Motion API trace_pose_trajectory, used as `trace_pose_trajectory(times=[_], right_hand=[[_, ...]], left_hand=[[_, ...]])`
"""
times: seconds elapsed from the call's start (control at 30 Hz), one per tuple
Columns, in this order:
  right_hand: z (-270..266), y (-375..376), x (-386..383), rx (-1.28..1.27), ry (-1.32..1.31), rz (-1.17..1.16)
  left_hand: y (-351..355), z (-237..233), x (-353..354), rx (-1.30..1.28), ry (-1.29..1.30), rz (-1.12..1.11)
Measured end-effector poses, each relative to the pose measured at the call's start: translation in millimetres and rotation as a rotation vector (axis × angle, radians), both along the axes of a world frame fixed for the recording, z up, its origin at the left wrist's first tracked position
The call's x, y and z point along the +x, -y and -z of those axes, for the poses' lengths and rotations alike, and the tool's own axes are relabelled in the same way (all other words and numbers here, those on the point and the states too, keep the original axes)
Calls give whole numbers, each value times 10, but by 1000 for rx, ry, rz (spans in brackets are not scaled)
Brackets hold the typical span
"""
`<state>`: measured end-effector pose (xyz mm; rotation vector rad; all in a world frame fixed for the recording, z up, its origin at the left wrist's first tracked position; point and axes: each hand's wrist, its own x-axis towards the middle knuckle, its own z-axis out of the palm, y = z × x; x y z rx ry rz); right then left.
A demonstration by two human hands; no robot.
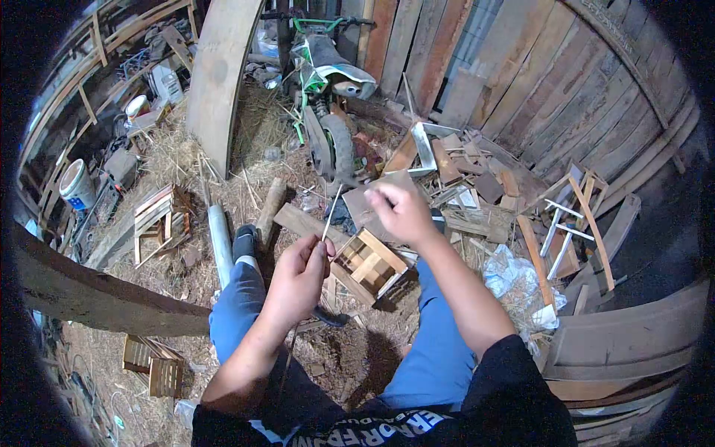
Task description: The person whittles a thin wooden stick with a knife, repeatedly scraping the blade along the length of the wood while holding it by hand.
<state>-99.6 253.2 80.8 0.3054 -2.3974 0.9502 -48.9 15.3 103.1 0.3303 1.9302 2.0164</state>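
My left hand (299, 277) pinches a thin pale strip (333, 212), which points up and forward from my fingertips. A darker thin length hangs below that hand toward my lap. To the right, my right hand (398, 211) is raised with its fingers curled near a blurred dark shape; whether it holds that shape is too smeared to tell. Beneath and between the hands, a small slatted wooden crate (370, 266) sits tilted on the ground between my legs, beside a flat board (302, 222).
A green and white motorbike (335, 74) stands ahead against plank walls. Scrap wood (477, 167) and a plastic bag (510, 279) lie right. More small crates (160, 365) and a white bucket (77, 185) are left. A thick beam (112, 298) crosses the left side.
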Motion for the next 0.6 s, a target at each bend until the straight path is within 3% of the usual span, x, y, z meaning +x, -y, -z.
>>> trace_pose_trajectory(times=[0.17,0.33,0.43,0.6], right_hand=[[-95,306,189,221,-7,-232],[-105,208,72,150,59,-133],[-122,279,196,203,-44,-246],[-86,331,115,215,-116,-171]], left_hand=[[15,-26,-39,-49,-39,-31],[2,11,-36,-12,-32,-7],[6,-58,19,-26,-3,26],[10,-34,-28,-17,-9,-30]])
